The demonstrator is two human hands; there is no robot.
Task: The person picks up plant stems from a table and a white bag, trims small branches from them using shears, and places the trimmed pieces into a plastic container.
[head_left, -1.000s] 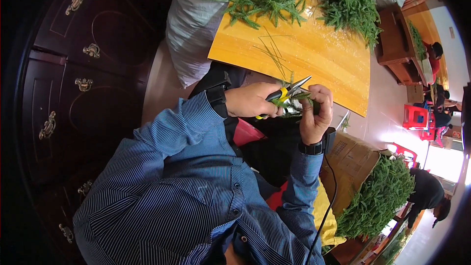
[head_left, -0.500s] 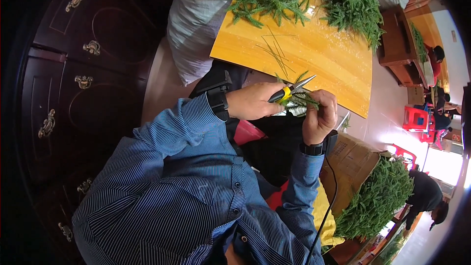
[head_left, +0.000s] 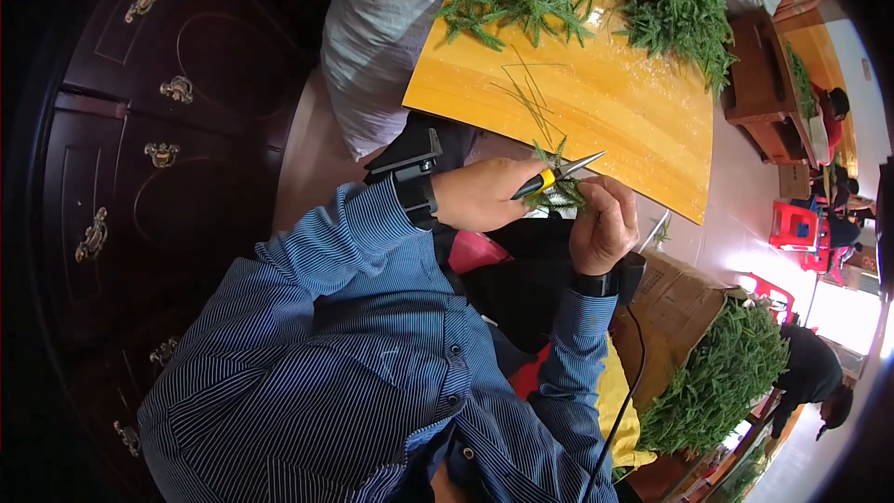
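Note:
My left hand (head_left: 484,194) is closed round the black-and-yellow handles of a pair of long-nose pliers (head_left: 579,164). The metal jaws point right, toward the table's near edge, with no wire plainly visible between them. Just right of it, my right hand (head_left: 605,224) pinches a small green artificial pine sprig (head_left: 559,196) whose needles show below and behind the pliers. More of its green tips stick up beside my left fingers. Which parts of the sprig touch the pliers is hidden by my fingers.
A yellow wooden table (head_left: 633,140) bears loose thin green wires (head_left: 526,98), a small heap of sprigs (head_left: 521,5) and a larger pile (head_left: 670,14). A white sack (head_left: 368,56) stands left. Right, a cardboard box (head_left: 675,307) holds greenery (head_left: 726,377). A black cable (head_left: 633,382) runs from my right wrist.
The pliers have turned slightly in my left hand, and both hands have drawn a little closer together around the sprig. The rest of the view has shifted slightly right.

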